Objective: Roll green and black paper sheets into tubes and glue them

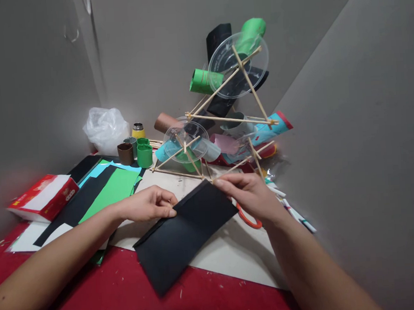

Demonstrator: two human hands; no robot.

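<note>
A sheet of black paper is held up between my two hands, tilted above the pale board. Along its upper edge runs a narrow folded strip. My left hand pinches that edge near its middle, thumb on top. At the top right corner, my right hand grips the paper between thumb and fingers. Just behind stands a model of wooden sticks joined in triangles, with clear plastic lids and coloured paper tubes attached. Orange scissor handles show partly behind my right hand.
Coloured paper sheets and a red tissue box lie at left. Small paper cups, a yellow bottle and a plastic bag stand behind. White pens lie at right. Grey walls enclose the red-covered surface.
</note>
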